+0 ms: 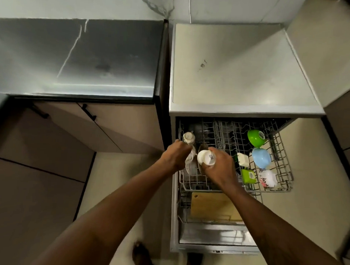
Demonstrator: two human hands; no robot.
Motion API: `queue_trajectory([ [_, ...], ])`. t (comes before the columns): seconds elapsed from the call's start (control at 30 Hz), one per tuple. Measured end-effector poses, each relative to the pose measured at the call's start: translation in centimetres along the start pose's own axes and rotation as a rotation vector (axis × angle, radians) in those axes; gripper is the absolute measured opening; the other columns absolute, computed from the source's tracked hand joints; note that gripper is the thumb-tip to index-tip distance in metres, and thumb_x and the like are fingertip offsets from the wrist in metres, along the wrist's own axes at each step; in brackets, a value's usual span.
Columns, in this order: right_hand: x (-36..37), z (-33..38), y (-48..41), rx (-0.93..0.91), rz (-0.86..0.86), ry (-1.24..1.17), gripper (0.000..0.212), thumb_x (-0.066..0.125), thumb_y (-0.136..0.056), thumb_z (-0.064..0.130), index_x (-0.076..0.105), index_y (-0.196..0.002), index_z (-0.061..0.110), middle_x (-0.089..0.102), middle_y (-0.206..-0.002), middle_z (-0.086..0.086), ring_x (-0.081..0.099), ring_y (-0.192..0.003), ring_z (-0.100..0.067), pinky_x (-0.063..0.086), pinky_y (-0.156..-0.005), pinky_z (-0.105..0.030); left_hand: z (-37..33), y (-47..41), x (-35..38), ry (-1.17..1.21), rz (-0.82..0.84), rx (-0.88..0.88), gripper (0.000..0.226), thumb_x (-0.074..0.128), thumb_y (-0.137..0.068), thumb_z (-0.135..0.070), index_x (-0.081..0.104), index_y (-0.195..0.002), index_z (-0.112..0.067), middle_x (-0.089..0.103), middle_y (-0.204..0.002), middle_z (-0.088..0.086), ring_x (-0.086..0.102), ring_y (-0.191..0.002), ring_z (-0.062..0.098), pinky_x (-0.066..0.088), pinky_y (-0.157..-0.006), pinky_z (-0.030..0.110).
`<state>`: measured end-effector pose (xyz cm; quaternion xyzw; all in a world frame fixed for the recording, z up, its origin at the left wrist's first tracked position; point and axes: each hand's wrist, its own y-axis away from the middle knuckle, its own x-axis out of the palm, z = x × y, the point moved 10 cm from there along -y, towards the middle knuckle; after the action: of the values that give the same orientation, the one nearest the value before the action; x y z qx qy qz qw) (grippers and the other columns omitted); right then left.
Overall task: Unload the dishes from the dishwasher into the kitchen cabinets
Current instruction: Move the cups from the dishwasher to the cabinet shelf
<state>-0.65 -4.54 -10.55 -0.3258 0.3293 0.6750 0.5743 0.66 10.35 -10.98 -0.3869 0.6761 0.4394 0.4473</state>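
Observation:
The dishwasher's upper wire rack (284,166) is pulled out. My right hand (220,167) grips a white cup (206,157) over the rack's left part, its base turned up. My left hand (175,155) is closed around a white cup or glass (190,159) at the rack's left edge, just in front of another upturned white cup (189,137). On the rack's right side sit a green bowl (256,137), a light blue bowl (261,158), a small white container (243,159), a green container (248,176) and a patterned white cup (267,178).
A wooden cutting board (211,207) stands in the lower rack above the open dishwasher door (216,239). Brown lower cabinets (103,126) with black handles lie under a dark countertop (77,57) to the left. The dishwasher's light top (241,75) is behind the rack. My foot (142,254) is on the floor.

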Motion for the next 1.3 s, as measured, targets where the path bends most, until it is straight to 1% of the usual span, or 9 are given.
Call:
queue_trajectory([
  [0.1, -2.3, 5.5, 0.3, -0.07, -0.036, -0.009, 0.067, 0.081, -0.075, 0.036, 0.057, -0.134, 0.016, 0.064, -0.123, -0.007, 0.06, -0.108, -0.023, 0.049, -0.091, -0.033, 2.1, 2.6, -4.8, -0.004, -0.055, 0.014, 0.018, 0.076, -0.071, -0.01, 0.059, -0.075, -0.017, 0.067, -0.082, 0.004, 0.067, -0.085, 0.026, 0.059, -0.073, 0.039],
  [0.3, -6.3, 18.2, 1.0, -0.223, -0.151, -0.036, 0.065, 0.076, -0.075, 0.029, 0.056, -0.136, 0.018, 0.064, -0.123, -0.006, 0.057, -0.113, -0.025, 0.044, -0.093, -0.03, 7.1, 10.6, -16.4, 0.043, -0.284, 0.021, 0.018, 0.072, -0.078, -0.012, 0.073, -0.097, -0.013, 0.071, -0.094, 0.006, 0.067, -0.089, 0.026, 0.055, -0.071, 0.033],
  [0.4, -7.5, 25.0, 0.8, -0.311, -0.209, -0.035, 0.067, 0.074, -0.073, 0.029, 0.054, -0.135, 0.017, 0.064, -0.124, -0.003, 0.058, -0.112, -0.025, 0.044, -0.093, -0.031, 10.4, 14.4, -22.2, 0.0, -0.403, 0.013, 0.02, 0.067, -0.074, -0.015, 0.07, -0.094, -0.016, 0.068, -0.089, 0.003, 0.063, -0.085, 0.025, 0.048, -0.073, 0.027],
  [0.47, -8.2, 29.8, 0.4, -0.37, -0.266, -0.037, 0.064, 0.075, -0.072, 0.029, 0.055, -0.132, 0.018, 0.065, -0.122, -0.003, 0.059, -0.11, -0.025, 0.044, -0.09, -0.029, 13.3, 16.8, -26.1, -0.038, -0.454, -0.028, 0.024, 0.066, -0.069, -0.018, 0.065, -0.093, -0.017, 0.065, -0.087, 0.002, 0.059, -0.085, 0.026, 0.053, -0.076, 0.034],
  [0.63, -10.0, 41.1, -0.7, -0.51, -0.354, -0.067, 0.061, 0.079, -0.071, 0.027, 0.058, -0.127, 0.017, 0.066, -0.117, -0.003, 0.061, -0.104, -0.023, 0.044, -0.089, -0.025, 19.0, 22.9, -35.1, -0.086, -0.611, -0.095, 0.036, 0.072, -0.074, -0.015, 0.062, -0.108, -0.012, 0.068, -0.103, 0.006, 0.055, -0.104, 0.027, 0.042, -0.072, 0.027],
  [0.9, -14.1, 55.3, -4.6, -0.692, -0.448, -0.146, 0.061, 0.083, -0.07, 0.025, 0.054, -0.123, 0.014, 0.066, -0.111, -0.006, 0.061, -0.099, -0.026, 0.044, -0.081, -0.029, 27.1, 26.9, -47.2, -0.086, -0.855, -0.158, 0.047, 0.076, -0.071, -0.019, 0.057, -0.114, -0.012, 0.068, -0.099, 0.011, 0.057, -0.104, 0.031, 0.052, -0.078, 0.037],
  [1.1, -21.2, 65.2, -10.8, -0.868, -0.654, -0.293, 0.062, 0.083, -0.071, 0.024, 0.059, -0.127, 0.013, 0.066, -0.116, -0.003, 0.063, -0.104, -0.024, 0.05, -0.089, -0.035, 32.2, 26.5, -60.7, -0.181, -1.154, -0.13, 0.031, 0.076, -0.078, -0.043, 0.068, -0.091, -0.016, 0.073, -0.086, 0.002, 0.068, -0.08, 0.024, 0.055, -0.071, 0.033],
  [1.23, -26.1, 71.2, -16.3, -0.953, -0.764, -0.453, 0.061, 0.082, -0.072, 0.023, 0.061, -0.127, 0.01, 0.067, -0.12, -0.006, 0.064, -0.109, -0.025, 0.053, -0.094, -0.04, 34.2, 26.0, -69.3, -0.104, -1.28, -0.093, 0.02, 0.076, -0.065, -0.018, 0.064, -0.077, -0.008, 0.069, -0.075, 0.002, 0.063, -0.068, 0.02, 0.052, -0.061, 0.038],
  [1.3, -28.0, 74.3, -19.1, -0.987, -0.787, -0.485, 0.058, 0.081, -0.072, 0.021, 0.062, -0.125, 0.01, 0.067, -0.117, -0.005, 0.064, -0.106, -0.025, 0.054, -0.09, -0.043, 35.2, 24.9, -73.4, -0.172, -1.29, -0.116, 0.027, 0.069, -0.057, -0.015, 0.066, -0.084, -0.007, 0.069, -0.078, 0.005, 0.064, -0.069, 0.025, 0.054, -0.061, 0.039],
])
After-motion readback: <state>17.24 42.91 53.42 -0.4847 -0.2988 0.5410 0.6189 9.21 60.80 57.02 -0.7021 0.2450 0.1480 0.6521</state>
